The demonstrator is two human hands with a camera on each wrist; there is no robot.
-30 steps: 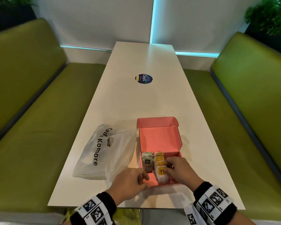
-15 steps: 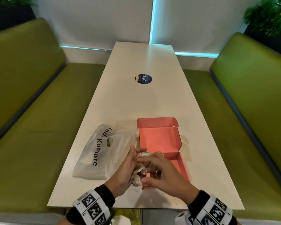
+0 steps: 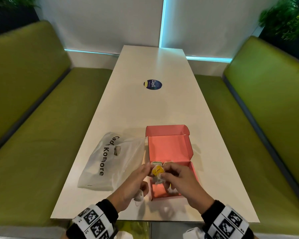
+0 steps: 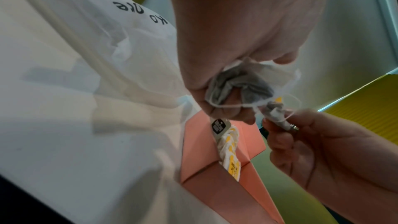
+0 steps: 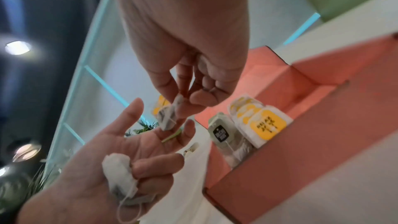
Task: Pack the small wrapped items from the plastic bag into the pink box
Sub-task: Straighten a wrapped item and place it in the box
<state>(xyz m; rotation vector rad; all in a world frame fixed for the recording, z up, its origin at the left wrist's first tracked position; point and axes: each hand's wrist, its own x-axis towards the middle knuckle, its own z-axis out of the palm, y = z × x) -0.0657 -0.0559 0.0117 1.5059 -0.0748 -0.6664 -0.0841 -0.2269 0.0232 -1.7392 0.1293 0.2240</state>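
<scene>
**Two tea bags in the air above a half-filled box**

Both hands work just over the near end of the pink box (image 3: 169, 149), which lies open on the white table (image 3: 145, 107) with its lid folded back away from the person. The left hand (image 3: 136, 180) keeps one small wrapped item, a white tea bag (image 5: 119, 169), tucked under its curled lower fingers, while its index and middle fingers reach out straight toward the other hand. The right hand (image 3: 181, 180) pinches a second tea bag (image 5: 169, 117) between thumb and fingertips, its yellow tag (image 3: 157, 170) hanging beside it. A thin string seems to loop between the two bags, though the blur in the wrist views makes that uncertain; if so, the hands are probably held close together to free one from the other before either goes down.

Inside the box, packed items (image 5: 252, 122) stand on edge in two short rows toward the far end, a grey-tagged row and a yellow-tagged one. Standing them upright likely saves floor for more. The near stretch of the box floor shows bare pink, so there is room to lower a bag straight down without nudging the rows.

The plastic bag (image 3: 109, 161) lies flat just left of the box, its mouth toward the box wall, one small item showing through it. The table's near edge sits close under the wrists.
</scene>
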